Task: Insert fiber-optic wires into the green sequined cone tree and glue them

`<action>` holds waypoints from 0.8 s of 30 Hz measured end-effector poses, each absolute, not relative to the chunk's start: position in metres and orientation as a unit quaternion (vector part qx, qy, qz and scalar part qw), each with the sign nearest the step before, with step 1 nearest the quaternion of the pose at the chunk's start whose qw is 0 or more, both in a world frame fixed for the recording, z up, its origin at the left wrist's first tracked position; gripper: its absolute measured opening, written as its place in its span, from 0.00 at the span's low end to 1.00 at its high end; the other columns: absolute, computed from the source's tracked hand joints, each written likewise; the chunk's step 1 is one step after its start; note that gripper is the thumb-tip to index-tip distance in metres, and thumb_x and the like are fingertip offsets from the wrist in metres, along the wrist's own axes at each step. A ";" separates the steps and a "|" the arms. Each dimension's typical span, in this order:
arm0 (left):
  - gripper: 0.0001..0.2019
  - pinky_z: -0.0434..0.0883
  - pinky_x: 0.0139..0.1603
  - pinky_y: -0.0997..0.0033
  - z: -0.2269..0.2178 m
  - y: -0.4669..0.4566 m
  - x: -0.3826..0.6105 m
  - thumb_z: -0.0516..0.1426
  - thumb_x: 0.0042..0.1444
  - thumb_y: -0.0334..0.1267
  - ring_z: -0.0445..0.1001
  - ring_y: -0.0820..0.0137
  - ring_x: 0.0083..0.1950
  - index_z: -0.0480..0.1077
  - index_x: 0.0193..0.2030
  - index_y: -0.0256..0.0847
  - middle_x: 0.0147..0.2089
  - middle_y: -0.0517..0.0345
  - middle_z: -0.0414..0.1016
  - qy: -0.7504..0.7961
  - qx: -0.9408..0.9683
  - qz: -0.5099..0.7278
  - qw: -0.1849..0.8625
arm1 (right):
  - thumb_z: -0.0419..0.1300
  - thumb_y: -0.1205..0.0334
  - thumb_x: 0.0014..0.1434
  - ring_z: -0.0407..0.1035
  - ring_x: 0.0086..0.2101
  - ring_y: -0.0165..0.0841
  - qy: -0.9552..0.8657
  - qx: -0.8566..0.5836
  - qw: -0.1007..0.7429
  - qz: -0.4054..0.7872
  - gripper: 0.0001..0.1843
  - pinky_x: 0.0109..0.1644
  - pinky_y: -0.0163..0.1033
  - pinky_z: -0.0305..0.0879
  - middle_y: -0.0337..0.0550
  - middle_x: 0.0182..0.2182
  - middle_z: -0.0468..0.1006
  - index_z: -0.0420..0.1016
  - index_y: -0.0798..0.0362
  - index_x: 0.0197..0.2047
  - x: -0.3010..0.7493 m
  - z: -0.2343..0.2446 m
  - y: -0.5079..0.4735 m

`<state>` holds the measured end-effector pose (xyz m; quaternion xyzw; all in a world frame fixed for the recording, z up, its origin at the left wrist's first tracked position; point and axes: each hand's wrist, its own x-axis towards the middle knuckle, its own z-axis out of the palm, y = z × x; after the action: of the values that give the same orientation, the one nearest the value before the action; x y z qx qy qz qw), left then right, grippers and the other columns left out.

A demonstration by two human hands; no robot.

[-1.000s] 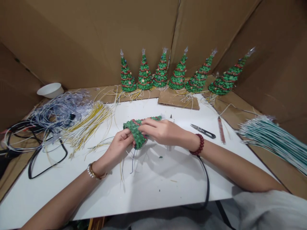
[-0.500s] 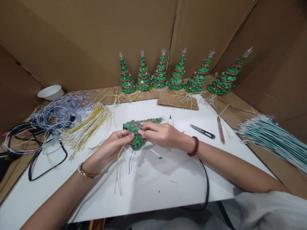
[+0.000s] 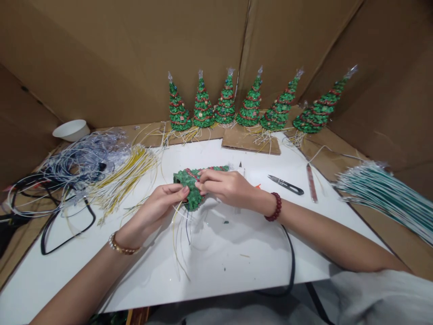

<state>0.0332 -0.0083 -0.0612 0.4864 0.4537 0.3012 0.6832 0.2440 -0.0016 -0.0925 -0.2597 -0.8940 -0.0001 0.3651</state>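
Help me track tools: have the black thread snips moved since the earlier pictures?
No: against the white tabletop, the black thread snips show no shift in any direction.

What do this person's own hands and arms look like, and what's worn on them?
The left hand and right hand have no gloves. The left wears pearly white and golden-brown bracelet beads; the right wears a dark red beaded bracelet. A loose pale grey fabric sleeve shows on the right.

Left hand [image 3: 156,205] turned, thumb [image 3: 181,194] extended onto green tree [image 3: 194,197], yellow wire [image 3: 173,232] swung rightward
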 end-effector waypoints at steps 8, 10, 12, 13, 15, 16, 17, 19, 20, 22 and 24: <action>0.12 0.66 0.40 0.71 -0.061 -0.010 0.033 0.66 0.48 0.43 0.74 0.67 0.35 0.80 0.34 0.36 0.34 0.50 0.81 0.448 0.493 0.302 0.682 | 0.47 0.63 0.68 0.71 0.36 0.27 -0.896 -0.271 0.353 0.008 0.17 0.36 0.31 0.67 0.41 0.33 0.75 0.75 0.54 0.33 0.243 -0.089 -0.002; 0.12 0.67 0.41 0.71 -0.061 -0.010 0.033 0.65 0.48 0.43 0.74 0.67 0.35 0.80 0.34 0.36 0.35 0.50 0.81 0.447 0.494 0.303 0.682 | 0.48 0.62 0.68 0.71 0.36 0.27 -0.893 -0.276 0.354 0.021 0.17 0.36 0.31 0.68 0.41 0.33 0.74 0.75 0.54 0.33 0.242 -0.090 -0.002; 0.12 0.66 0.40 0.71 -0.062 -0.010 0.033 0.66 0.47 0.43 0.73 0.68 0.35 0.80 0.34 0.36 0.34 0.50 0.81 0.450 0.493 0.305 0.679 | 0.48 0.62 0.68 0.72 0.36 0.27 -0.889 -0.282 0.359 0.029 0.17 0.37 0.31 0.68 0.41 0.33 0.75 0.75 0.53 0.34 0.242 -0.091 -0.003; 0.12 0.66 0.39 0.72 -0.062 -0.010 0.033 0.66 0.47 0.44 0.73 0.68 0.34 0.80 0.33 0.36 0.33 0.51 0.80 0.453 0.493 0.307 0.676 | 0.48 0.62 0.68 0.72 0.37 0.27 -0.886 -0.285 0.365 0.029 0.17 0.37 0.31 0.69 0.41 0.34 0.75 0.75 0.54 0.34 0.241 -0.092 -0.004; 0.12 0.66 0.38 0.73 -0.063 -0.010 0.032 0.66 0.46 0.44 0.72 0.69 0.34 0.80 0.33 0.36 0.32 0.52 0.80 0.458 0.495 0.310 0.670 | 0.47 0.63 0.69 0.72 0.38 0.28 -0.879 -0.284 0.382 0.021 0.17 0.37 0.31 0.70 0.42 0.34 0.75 0.75 0.55 0.34 0.239 -0.095 -0.004; 0.12 0.66 0.39 0.73 -0.063 -0.010 0.032 0.66 0.46 0.44 0.72 0.70 0.34 0.80 0.33 0.37 0.32 0.52 0.80 0.459 0.497 0.312 0.667 | 0.47 0.63 0.69 0.73 0.39 0.28 -0.877 -0.281 0.390 0.013 0.17 0.37 0.31 0.70 0.43 0.34 0.75 0.74 0.55 0.34 0.239 -0.096 -0.005; 0.12 0.66 0.39 0.73 -0.063 -0.010 0.032 0.66 0.47 0.44 0.72 0.70 0.34 0.80 0.33 0.37 0.32 0.52 0.80 0.460 0.498 0.313 0.665 | 0.46 0.64 0.69 0.73 0.39 0.28 -0.875 -0.277 0.396 0.006 0.17 0.37 0.32 0.70 0.43 0.34 0.76 0.74 0.56 0.34 0.238 -0.097 -0.005; 0.12 0.66 0.40 0.72 -0.063 -0.011 0.033 0.66 0.48 0.44 0.72 0.69 0.35 0.80 0.34 0.37 0.33 0.52 0.80 0.458 0.500 0.313 0.665 | 0.46 0.64 0.69 0.73 0.37 0.28 -0.875 -0.276 0.398 -0.007 0.17 0.37 0.32 0.71 0.43 0.34 0.76 0.74 0.56 0.34 0.237 -0.098 -0.005; 0.12 0.66 0.40 0.72 -0.063 -0.011 0.034 0.66 0.48 0.44 0.72 0.69 0.35 0.80 0.34 0.37 0.33 0.51 0.80 0.457 0.501 0.314 0.665 | 0.46 0.64 0.69 0.73 0.36 0.27 -0.875 -0.277 0.396 -0.012 0.17 0.37 0.31 0.71 0.42 0.34 0.76 0.74 0.56 0.34 0.237 -0.098 -0.005; 0.12 0.66 0.40 0.71 -0.061 -0.012 0.035 0.66 0.47 0.44 0.72 0.68 0.34 0.80 0.34 0.36 0.34 0.50 0.80 0.456 0.504 0.314 0.662 | 0.47 0.64 0.69 0.73 0.34 0.26 -0.879 -0.276 0.388 -0.022 0.17 0.36 0.30 0.70 0.41 0.34 0.76 0.74 0.55 0.35 0.238 -0.097 -0.005; 0.12 0.66 0.39 0.70 -0.060 -0.013 0.036 0.66 0.47 0.44 0.72 0.68 0.33 0.80 0.33 0.36 0.33 0.50 0.80 0.456 0.508 0.316 0.659 | 0.47 0.65 0.68 0.74 0.35 0.26 -0.885 -0.265 0.382 -0.034 0.16 0.34 0.29 0.69 0.41 0.35 0.77 0.75 0.54 0.36 0.240 -0.096 -0.004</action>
<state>0.0357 -0.0125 -0.0598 0.5077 0.4563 0.3161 0.6589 0.2402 -0.0044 -0.0965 -0.2651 -0.8847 -0.0337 0.3820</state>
